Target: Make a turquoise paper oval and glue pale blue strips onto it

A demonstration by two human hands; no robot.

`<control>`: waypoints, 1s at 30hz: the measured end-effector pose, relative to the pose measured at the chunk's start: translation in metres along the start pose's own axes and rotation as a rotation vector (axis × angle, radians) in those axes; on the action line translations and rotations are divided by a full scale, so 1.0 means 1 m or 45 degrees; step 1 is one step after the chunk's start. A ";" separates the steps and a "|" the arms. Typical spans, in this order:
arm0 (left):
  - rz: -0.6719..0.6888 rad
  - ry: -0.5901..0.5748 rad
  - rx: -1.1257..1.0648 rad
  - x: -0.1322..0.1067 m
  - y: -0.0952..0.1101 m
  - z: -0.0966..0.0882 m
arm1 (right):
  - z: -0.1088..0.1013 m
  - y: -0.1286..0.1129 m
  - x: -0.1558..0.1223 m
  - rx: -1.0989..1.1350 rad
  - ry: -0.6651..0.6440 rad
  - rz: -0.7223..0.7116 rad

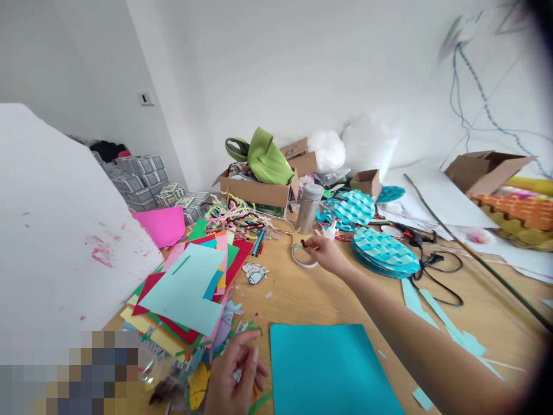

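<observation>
My right hand (325, 252) reaches across the wooden table, its fingers pinched together. At the fingertips shows a small dark brown bit, too small to name. Under and beside these fingers is a thin white ring (304, 265); whether the hand grips it I cannot tell. My left hand (238, 372) hovers near the front edge, palm partly turned up, fingers loosely bent and apart, holding nothing. To its right lies a flat teal sheet (324, 369). Left of centre is a pile of coloured paper with a pale mint sheet (185, 276) on top. Small fish cut-outs (254, 273) lie between.
Behind stand a steel bottle (309, 210), a small white glue bottle (330, 230) and a carton (254, 187) with green fabric. Woven teal discs (384, 252), a glue gun (412, 234) with a black cord and a long green stick (475, 253) are right. A white board (64, 230) rises left.
</observation>
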State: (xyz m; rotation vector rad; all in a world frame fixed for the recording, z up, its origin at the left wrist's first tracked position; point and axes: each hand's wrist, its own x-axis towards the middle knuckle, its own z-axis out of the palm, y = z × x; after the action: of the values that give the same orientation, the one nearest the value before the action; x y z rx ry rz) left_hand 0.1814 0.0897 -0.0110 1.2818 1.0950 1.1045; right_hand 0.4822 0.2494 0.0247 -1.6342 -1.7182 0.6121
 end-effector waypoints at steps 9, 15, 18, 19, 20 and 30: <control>0.020 -0.097 0.018 0.003 -0.005 -0.004 | 0.007 -0.040 -0.028 0.988 -0.319 0.346; 0.173 -0.047 0.072 0.007 -0.005 -0.007 | 0.025 -0.057 -0.045 1.213 -0.495 0.537; 0.245 0.011 0.128 0.009 -0.003 -0.007 | 0.035 -0.064 -0.058 1.231 -0.573 0.582; 0.262 0.028 0.148 0.009 -0.002 -0.007 | 0.038 -0.065 -0.062 1.216 -0.586 0.602; 0.275 0.045 0.165 0.009 -0.002 -0.007 | 0.040 -0.067 -0.064 1.189 -0.581 0.626; 0.349 0.046 0.151 0.006 0.000 -0.008 | 0.037 -0.055 -0.028 0.981 -0.030 0.683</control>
State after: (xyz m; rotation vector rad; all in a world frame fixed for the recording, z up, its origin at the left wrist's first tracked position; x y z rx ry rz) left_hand 0.1741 0.0969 -0.0113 1.5449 1.0449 1.2851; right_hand 0.4175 0.2204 0.0368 -1.4758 -0.8412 1.3479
